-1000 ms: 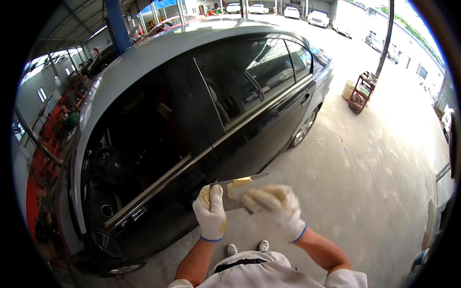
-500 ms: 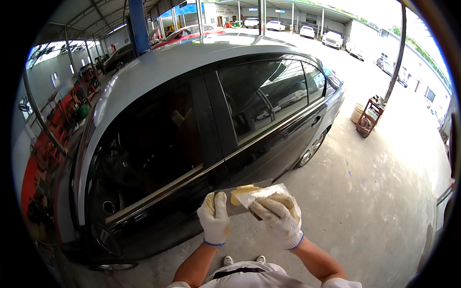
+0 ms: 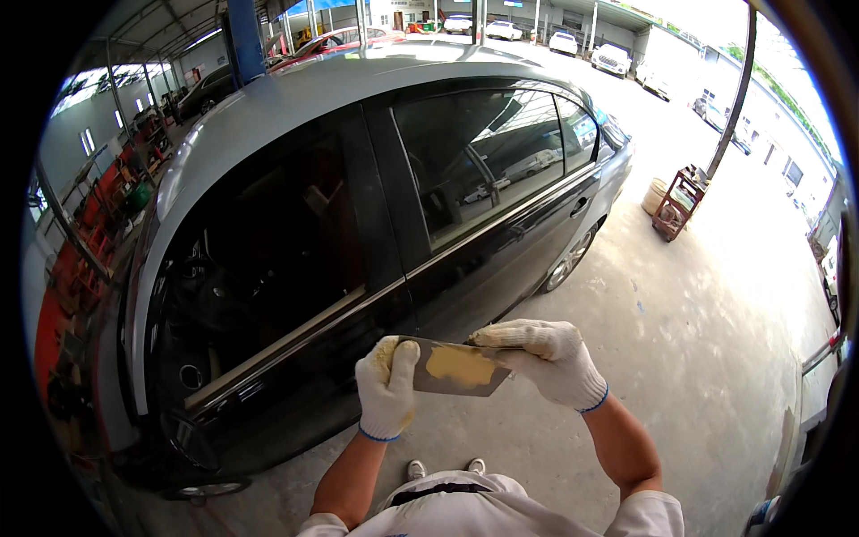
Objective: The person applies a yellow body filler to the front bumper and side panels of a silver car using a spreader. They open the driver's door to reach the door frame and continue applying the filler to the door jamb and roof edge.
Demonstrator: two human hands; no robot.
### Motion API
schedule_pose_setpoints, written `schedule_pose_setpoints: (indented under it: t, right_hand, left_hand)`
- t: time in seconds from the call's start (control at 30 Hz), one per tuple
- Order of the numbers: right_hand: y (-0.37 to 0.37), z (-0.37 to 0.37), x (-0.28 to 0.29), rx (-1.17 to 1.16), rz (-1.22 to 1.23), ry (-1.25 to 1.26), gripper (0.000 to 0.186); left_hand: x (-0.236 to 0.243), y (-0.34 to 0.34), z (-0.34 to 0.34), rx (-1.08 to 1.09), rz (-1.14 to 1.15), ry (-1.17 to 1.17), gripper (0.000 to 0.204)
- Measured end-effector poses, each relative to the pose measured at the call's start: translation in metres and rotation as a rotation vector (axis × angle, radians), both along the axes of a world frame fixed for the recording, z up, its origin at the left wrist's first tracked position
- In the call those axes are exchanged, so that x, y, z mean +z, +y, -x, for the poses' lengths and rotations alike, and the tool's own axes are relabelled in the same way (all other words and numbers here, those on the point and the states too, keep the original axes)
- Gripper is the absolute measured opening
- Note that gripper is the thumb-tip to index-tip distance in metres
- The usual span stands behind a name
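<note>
My left hand [image 3: 386,387], in a white knit glove with a blue cuff, grips the left end of a flat grey metal plate [image 3: 431,385], with a patch of pale yellow paste [image 3: 459,364] spread on it. My right hand [image 3: 546,362], gloved alike, is closed at the plate's upper right edge on a thin scraper seen edge-on, mostly hidden by the fingers. Just beyond both hands stands a sedan with black doors [image 3: 456,277] and a grey roof [image 3: 340,72].
A red tool cart [image 3: 677,204] and a beige bucket [image 3: 655,195] stand by a post [image 3: 729,107] at right. Red racks [image 3: 63,304] line the left wall, a blue column [image 3: 244,40] rises behind the sedan, and several parked cars [image 3: 611,59] stand farther off.
My right hand has turned and moved up and right from over the plate. The scraper's whitish face no longer shows, and the paste patch is now exposed.
</note>
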State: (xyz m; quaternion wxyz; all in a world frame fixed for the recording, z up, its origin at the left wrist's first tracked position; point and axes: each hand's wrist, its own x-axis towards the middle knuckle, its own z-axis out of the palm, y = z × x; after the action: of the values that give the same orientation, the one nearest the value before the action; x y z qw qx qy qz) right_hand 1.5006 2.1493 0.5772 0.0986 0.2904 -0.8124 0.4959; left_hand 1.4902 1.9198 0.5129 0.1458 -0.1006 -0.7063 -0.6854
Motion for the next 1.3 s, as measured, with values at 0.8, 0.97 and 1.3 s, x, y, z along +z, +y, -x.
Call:
schedule_pose_setpoints:
  t: [0.8,0.97,1.3]
  right_hand:
    - [-0.103,-0.022,-0.054,-0.076,-0.337,0.750,0.030]
    - [-0.121,-0.029,-0.064,0.043,-0.301,0.667,0.034]
    - [-0.117,-0.014,0.015,0.252,0.076,-0.053,0.024]
  left_hand:
    - [0.002,-0.048,-0.049,0.508,-0.121,0.014,0.020]
    - [0.004,-0.054,-0.066,0.603,-0.172,0.017,0.020]
    - [-0.007,-0.094,-0.092,0.359,-0.062,-0.014,0.017]
